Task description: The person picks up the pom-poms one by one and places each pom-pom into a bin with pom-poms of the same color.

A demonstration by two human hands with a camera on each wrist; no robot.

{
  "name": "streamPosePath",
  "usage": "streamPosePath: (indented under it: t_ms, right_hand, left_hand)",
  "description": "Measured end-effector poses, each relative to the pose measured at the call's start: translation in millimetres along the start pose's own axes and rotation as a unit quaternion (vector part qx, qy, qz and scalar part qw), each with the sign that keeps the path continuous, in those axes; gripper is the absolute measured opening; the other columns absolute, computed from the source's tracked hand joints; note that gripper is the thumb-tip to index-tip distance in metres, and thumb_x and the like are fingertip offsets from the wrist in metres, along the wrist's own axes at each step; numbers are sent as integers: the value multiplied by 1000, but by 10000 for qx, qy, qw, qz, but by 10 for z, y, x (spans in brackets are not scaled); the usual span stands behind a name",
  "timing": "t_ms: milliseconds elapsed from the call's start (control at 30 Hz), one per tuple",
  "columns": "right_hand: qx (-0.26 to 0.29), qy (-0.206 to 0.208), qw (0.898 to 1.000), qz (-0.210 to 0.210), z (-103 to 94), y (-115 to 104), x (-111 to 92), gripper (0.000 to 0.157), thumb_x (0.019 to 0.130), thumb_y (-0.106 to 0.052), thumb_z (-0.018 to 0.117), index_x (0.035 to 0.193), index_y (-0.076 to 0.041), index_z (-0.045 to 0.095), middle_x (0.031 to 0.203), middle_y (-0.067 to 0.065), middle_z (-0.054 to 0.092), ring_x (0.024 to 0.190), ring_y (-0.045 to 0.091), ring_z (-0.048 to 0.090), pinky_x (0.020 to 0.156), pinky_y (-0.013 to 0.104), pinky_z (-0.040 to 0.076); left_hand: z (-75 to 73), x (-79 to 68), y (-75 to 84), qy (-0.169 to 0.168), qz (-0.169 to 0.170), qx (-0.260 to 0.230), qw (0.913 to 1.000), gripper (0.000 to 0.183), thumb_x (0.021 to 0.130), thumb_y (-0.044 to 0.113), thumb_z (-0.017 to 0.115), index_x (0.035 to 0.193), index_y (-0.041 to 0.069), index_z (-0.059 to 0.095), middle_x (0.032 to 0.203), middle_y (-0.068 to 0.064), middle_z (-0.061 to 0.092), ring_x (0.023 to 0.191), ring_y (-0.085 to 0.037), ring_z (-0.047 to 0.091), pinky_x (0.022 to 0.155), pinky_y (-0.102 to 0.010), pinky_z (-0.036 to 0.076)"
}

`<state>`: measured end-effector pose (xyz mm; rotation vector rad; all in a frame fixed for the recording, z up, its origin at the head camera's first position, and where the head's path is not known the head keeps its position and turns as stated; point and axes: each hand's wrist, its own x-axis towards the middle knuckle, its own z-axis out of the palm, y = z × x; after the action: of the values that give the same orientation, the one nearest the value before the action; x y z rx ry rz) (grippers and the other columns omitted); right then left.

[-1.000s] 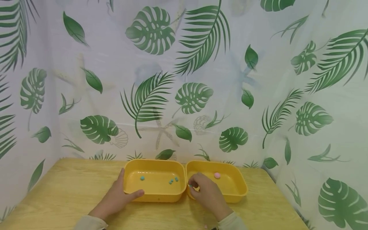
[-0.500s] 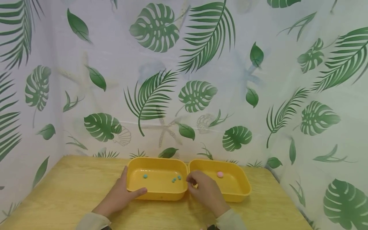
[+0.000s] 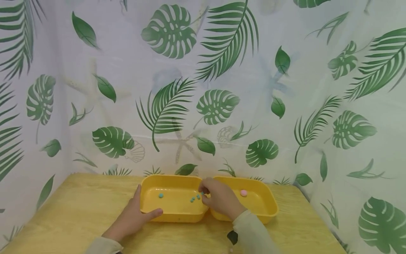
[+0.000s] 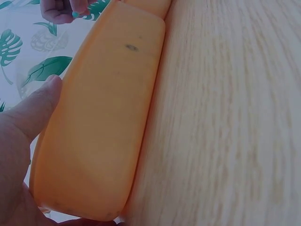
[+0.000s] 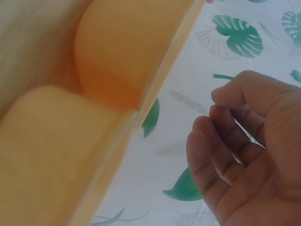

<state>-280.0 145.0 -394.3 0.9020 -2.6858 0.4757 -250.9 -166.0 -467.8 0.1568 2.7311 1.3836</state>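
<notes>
My left hand (image 3: 133,213) grips the left end of a yellow plastic bin (image 3: 174,217), thumb along the front rim and fingers round the end. In the left wrist view that thumb (image 4: 40,106) lies on the bin's rim. My right hand (image 3: 219,197) is over the right end of the same bin, pinching a small teal bead (image 3: 202,193) between thumb and fingertips. The bead (image 4: 75,14) also shows at those fingertips in the left wrist view. Inside the bin lie several teal beads, one (image 3: 160,195) toward the left and the others (image 3: 192,200) grouped at the right.
A second yellow bin (image 3: 253,218) stands against the first on the right, with a round pink piece (image 3: 243,193) inside. Both stand on a wood-grain table (image 3: 95,197). Behind hangs a white leaf-print sheet (image 3: 215,158). A dark object (image 3: 232,237) is by my right sleeve.
My right hand has moved left and slightly up, from the right bin's near left corner to over the left bin's right end, bead between its fingers. My left hand keeps its grip.
</notes>
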Motion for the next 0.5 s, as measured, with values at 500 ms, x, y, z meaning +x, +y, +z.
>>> streamPosePath:
  t_ms: [500]
  right_hand:
    - [-852, -586, 9946, -85, 39, 216, 322, 16, 91, -11, 73, 79, -18, 63, 73, -8, 56, 67, 10, 49, 64, 27, 46]
  left_hand:
    - [11, -5, -8, -4, -3, 41, 10000, 129, 87, 61, 75, 163, -2, -8, 165, -38, 10, 150, -57, 18, 119, -70, 21]
